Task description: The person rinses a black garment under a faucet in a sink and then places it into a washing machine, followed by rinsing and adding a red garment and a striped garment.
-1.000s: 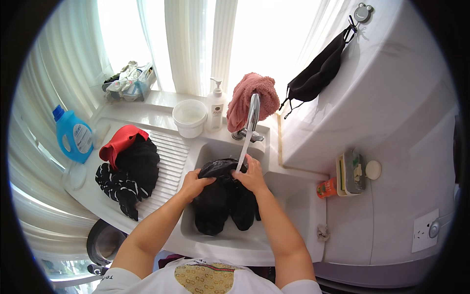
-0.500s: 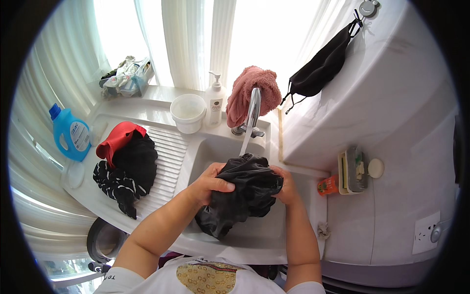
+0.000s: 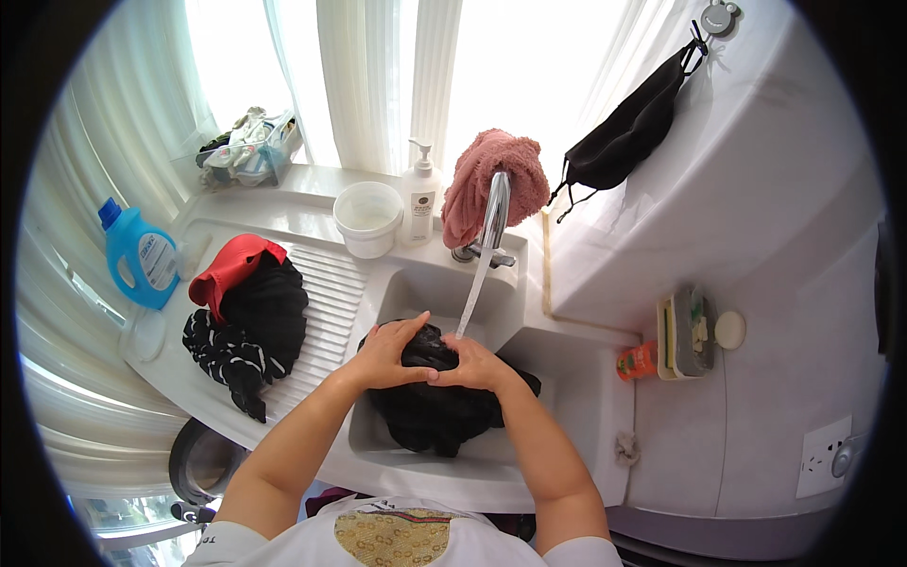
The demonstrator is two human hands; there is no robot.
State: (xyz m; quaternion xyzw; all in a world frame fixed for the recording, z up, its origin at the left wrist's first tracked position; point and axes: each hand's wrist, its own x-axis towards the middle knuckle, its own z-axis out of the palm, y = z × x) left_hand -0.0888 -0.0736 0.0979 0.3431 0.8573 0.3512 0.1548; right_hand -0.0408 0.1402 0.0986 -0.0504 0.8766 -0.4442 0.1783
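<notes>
Both hands press a black garment [image 3: 435,416] down in the sink [image 3: 567,416], just below the tap [image 3: 493,213], whose water stream [image 3: 470,300] lands beside them. The left hand [image 3: 387,354] lies curled over the cloth; the right hand [image 3: 472,364] seems clenched on a fold, fingertips meeting the left. Left of the tap: soap bottle [image 3: 419,203], white tub [image 3: 368,217], clothes pile [image 3: 246,321].

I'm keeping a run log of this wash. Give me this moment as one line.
left hand: on black garment | right hand: on it too | place: sink | faucet: running | drainboard: heaped clothes
</notes>
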